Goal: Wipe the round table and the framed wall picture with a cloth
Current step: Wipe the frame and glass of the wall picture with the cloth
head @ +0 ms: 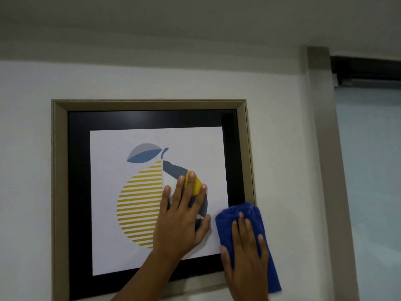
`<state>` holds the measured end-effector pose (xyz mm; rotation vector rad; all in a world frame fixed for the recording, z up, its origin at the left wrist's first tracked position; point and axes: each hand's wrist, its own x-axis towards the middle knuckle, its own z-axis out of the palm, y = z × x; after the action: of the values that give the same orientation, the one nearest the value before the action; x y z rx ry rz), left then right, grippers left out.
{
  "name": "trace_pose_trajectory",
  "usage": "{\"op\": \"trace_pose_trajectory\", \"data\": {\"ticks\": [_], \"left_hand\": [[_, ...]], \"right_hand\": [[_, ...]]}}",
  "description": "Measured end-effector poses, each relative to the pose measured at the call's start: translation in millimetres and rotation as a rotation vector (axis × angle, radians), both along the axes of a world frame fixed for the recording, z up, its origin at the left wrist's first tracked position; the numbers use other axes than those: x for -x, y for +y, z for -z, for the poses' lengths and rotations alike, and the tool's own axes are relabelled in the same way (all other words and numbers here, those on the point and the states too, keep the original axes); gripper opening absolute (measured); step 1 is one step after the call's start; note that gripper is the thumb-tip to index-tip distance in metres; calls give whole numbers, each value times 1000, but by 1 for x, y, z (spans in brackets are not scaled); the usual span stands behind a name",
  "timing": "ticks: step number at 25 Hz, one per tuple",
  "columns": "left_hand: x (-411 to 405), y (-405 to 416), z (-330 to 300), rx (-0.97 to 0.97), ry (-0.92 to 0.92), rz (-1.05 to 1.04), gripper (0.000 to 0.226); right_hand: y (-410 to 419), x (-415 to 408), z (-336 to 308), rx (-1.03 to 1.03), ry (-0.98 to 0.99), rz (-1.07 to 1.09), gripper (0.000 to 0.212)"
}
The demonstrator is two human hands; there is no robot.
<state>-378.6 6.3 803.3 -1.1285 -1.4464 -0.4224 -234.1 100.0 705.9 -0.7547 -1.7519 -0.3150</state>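
The framed picture hangs on the white wall: a beige frame, a black mat and a print of a yellow-striped fruit with a blue leaf. My left hand lies flat on the glass over the fruit, fingers spread, holding nothing. My right hand presses a blue cloth against the picture's lower right part, over the mat and the frame's right edge. The round table is out of view.
A beige wall pillar runs down to the right of the picture. Beyond it is a pale frosted glass panel under a dark rail. Bare white wall surrounds the frame.
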Motion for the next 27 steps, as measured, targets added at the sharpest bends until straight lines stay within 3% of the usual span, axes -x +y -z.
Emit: {"op": "trace_pose_trajectory", "data": {"ticks": [2,5,8,11,14,20,25,27], "left_hand": [[-2,1,0,6,2,0,74],[-1,0,1,-1,11,5,72],[-2,-2,0,4,12,3,71],[0,-1,2,10,13,6,70],[1,-2,4,-2,20,12,70],[0,-1,9,-10,15,25,72],[2,-1,8,6,24,21,68],[4,-3,9,8,30,22,67]], "right_hand": [[6,-6,-8,-19,-40,-2,66],[10,-9,-92,-134,-52,-42,63],[18,-3,-202,-174,47,-49,62],[14,16,-241,-154,189,-79,58],[2,30,-182,-132,303,-187,56],[-11,32,2,80,299,-217,60],[-45,56,-5,157,286,-219,65],[-30,42,0,29,219,-158,63]]}}
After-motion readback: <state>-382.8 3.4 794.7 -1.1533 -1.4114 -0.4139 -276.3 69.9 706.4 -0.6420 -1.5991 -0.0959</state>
